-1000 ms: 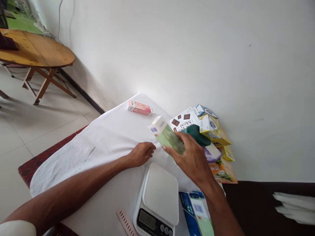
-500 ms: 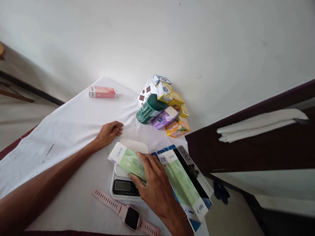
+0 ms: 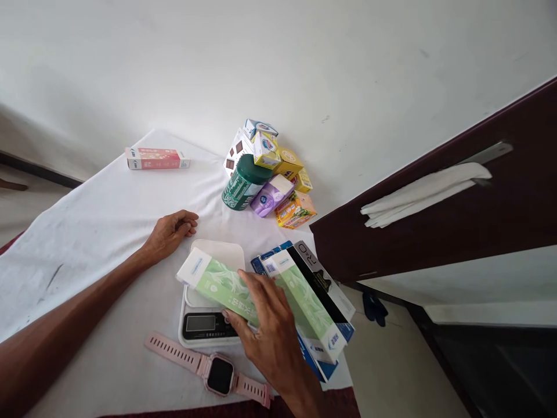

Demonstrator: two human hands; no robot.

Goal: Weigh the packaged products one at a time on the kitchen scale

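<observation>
My right hand (image 3: 265,319) grips a long green-and-white carton (image 3: 217,281) between thumb and fingers. The carton lies slantwise over the white digital kitchen scale (image 3: 187,339), covering part of its plate; whether it rests there fully I cannot tell. To the scale's upper left, my left hand (image 3: 169,233) lies on the white cloth with its fingers curled in, nothing visible in them. A pink smartwatch (image 3: 220,374) is laid out below the scale. Another green-and-white carton (image 3: 311,302) rests on a stack of flat boxes at the right, beside my right hand.
Farther back stand a green bottle (image 3: 246,183), a purple pack (image 3: 272,196), an orange box (image 3: 296,210) and several yellow boxes. A pink carton (image 3: 159,158) lies at the far left. White cloth hangs from a handle on the dark door (image 3: 435,203) at right.
The view has shifted to the right, so the tabletop things appear farther left. My right hand stays at the green-and-white carton over the scale; my left hand remains curled on the cloth.
</observation>
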